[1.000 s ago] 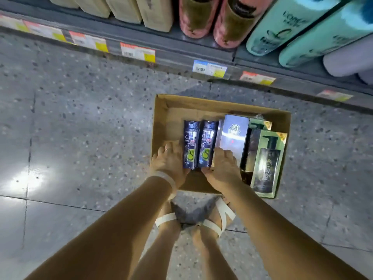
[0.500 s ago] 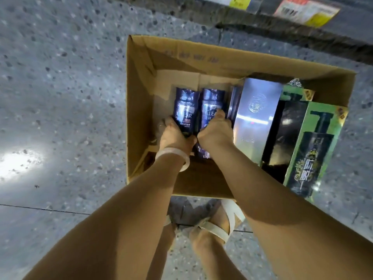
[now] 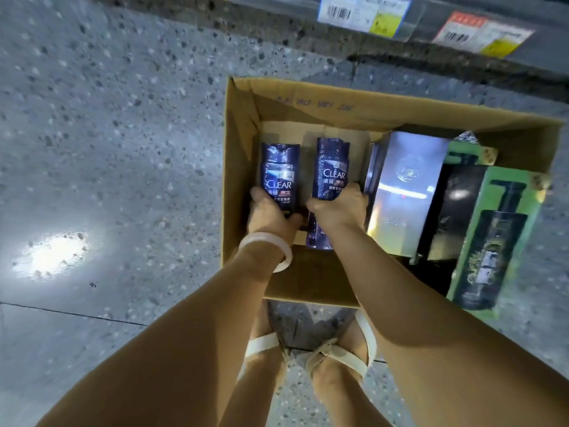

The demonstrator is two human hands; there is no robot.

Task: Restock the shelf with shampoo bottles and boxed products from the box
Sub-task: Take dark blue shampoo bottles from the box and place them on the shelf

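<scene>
An open cardboard box stands on the floor in front of the shelf. Inside it my left hand grips a dark blue shampoo bottle, and my right hand grips a second dark blue shampoo bottle beside it. The two bottles are apart, with the box floor showing between them. To their right lie a silver boxed product and a green boxed pump bottle, with a dark box between them.
The bottom shelf edge with price tags runs along the top of the view. Speckled grey floor spreads to the left of the box. My feet in white sandals stand just behind the box's near wall.
Each hand has closed round a bottle, and the two bottles, side by side before, have been drawn apart. The camera has dropped closer to the box.
</scene>
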